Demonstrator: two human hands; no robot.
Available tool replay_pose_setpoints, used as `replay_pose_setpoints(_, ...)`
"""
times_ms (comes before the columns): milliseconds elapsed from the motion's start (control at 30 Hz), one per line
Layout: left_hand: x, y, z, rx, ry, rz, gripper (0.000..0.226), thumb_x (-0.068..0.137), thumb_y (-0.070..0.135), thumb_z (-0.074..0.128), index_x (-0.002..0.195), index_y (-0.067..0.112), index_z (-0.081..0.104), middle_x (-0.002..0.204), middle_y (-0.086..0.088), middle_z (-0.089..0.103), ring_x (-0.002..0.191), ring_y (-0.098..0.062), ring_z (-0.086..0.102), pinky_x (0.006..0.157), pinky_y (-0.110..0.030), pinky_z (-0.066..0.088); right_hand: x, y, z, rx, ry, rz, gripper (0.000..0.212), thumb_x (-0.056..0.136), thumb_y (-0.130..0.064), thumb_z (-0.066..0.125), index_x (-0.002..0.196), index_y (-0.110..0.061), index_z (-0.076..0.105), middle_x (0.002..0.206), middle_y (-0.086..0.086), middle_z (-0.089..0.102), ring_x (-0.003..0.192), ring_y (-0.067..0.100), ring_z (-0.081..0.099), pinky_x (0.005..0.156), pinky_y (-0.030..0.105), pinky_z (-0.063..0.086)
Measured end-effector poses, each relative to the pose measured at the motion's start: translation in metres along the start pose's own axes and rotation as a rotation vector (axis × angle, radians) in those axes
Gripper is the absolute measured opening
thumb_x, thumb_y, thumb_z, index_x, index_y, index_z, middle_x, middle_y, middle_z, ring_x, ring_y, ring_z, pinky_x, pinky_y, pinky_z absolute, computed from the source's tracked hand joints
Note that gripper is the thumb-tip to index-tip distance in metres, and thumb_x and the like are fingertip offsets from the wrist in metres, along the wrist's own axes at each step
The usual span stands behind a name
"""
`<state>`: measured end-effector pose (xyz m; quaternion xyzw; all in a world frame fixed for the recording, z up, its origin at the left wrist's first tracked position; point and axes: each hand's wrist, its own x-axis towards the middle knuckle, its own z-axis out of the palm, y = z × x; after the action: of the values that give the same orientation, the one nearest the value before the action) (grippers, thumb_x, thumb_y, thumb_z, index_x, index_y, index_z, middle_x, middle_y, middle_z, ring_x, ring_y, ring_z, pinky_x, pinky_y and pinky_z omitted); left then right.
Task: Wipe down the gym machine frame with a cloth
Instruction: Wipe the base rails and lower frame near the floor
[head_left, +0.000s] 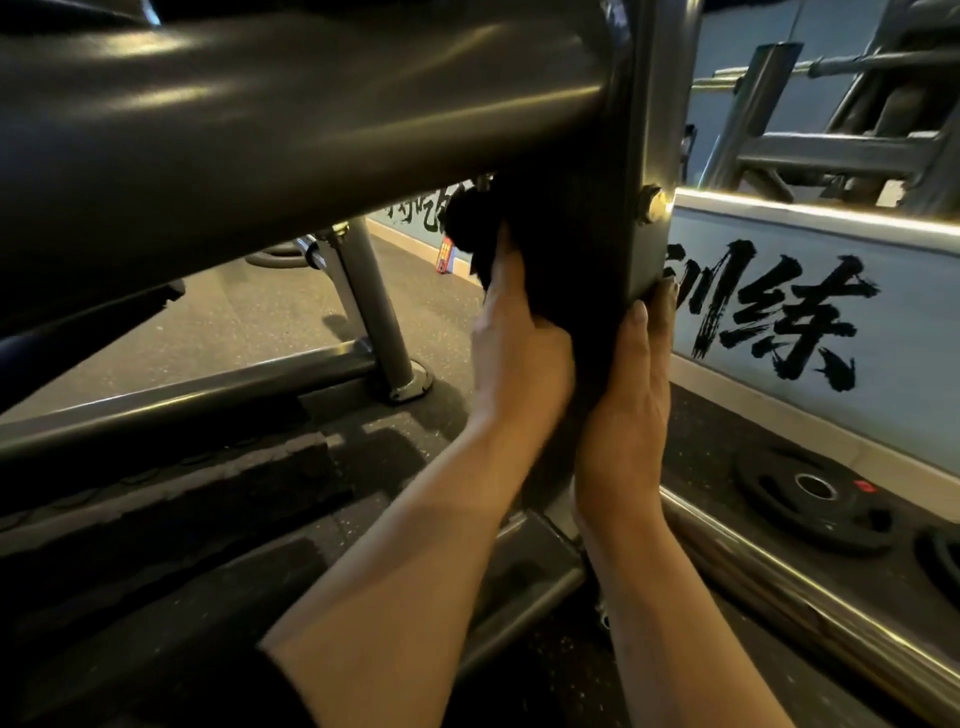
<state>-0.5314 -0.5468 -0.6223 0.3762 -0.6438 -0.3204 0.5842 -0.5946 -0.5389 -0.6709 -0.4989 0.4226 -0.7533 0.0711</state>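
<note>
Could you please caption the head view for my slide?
Both hands, left hand and right hand, press a dark cloth against the machine upright.

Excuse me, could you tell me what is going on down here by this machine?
A person is wiping a gym machine frame with a dark cloth. The left hand grips the cloth against the upright post just under the big horizontal tube. The right hand lies flat along the post's other side, fingers straight, reaching up near a bolt. Weight plates lie on the floor to the right.
</note>
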Motion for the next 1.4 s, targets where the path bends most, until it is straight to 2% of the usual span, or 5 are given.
replay_pose_setpoints(400,0.004,-0.017,0.004,0.169,0.056,0.083,0.069,0.098,0.006,0.044,0.155,0.026,0.012,0.162,0.0,0.007,0.146,-0.024,0.02,0.112,-0.033,0.031,-0.001,0.0,-0.014,0.163,-0.08,0.172,0.067,0.092,-0.055,0.035,0.153,-0.031,0.023,0.158,-0.006,0.028,0.146,0.012,0.024,0.117,0.05,0.026)
replay_pose_setpoints(600,-0.04,-0.063,0.025,-0.163,-0.085,-0.197,0.058,0.091,0.045,0.041,0.148,0.034,0.034,0.148,0.0,0.043,0.136,-0.019,0.042,0.109,-0.047,0.04,-0.003,0.002,-0.016,0.192,-0.071,0.134,0.06,0.097,-0.04,0.034,0.153,-0.023,0.024,0.157,-0.002,0.028,0.144,0.011,0.027,0.117,0.046,0.028)
replay_pose_setpoints(967,-0.051,-0.071,0.035,-0.195,-0.088,-0.017,0.07,0.092,0.007,0.038,0.154,0.033,0.018,0.16,0.002,0.021,0.146,-0.016,0.023,0.115,-0.048,0.032,-0.032,0.043,-0.039,0.192,-0.081,0.247,0.056,0.1,-0.043,0.03,0.15,-0.019,0.033,0.148,0.004,0.043,0.137,0.011,0.04,0.113,0.039,0.036)
replay_pose_setpoints(1167,-0.082,-0.107,0.048,-0.472,-0.14,-0.407,0.047,0.098,0.029,0.043,0.145,0.031,0.041,0.137,-0.002,0.055,0.127,-0.017,0.052,0.108,-0.048,0.042,-0.053,0.047,-0.04,0.223,-0.005,0.287,0.047,0.103,-0.032,0.032,0.14,-0.005,0.044,0.129,0.011,0.057,0.118,0.011,0.056,0.1,0.031,0.049)
replay_pose_setpoints(1400,-0.091,-0.098,0.064,-0.151,-0.053,0.048,0.066,0.096,-0.001,0.036,0.149,0.034,0.016,0.162,0.003,0.012,0.142,0.001,0.013,0.11,-0.008,0.023,-0.049,0.051,-0.063,0.17,0.158,0.299,0.04,0.106,-0.018,0.029,0.085,-0.022,0.063,0.073,-0.023,0.069,0.079,-0.008,0.064,0.072,0.011,0.047)
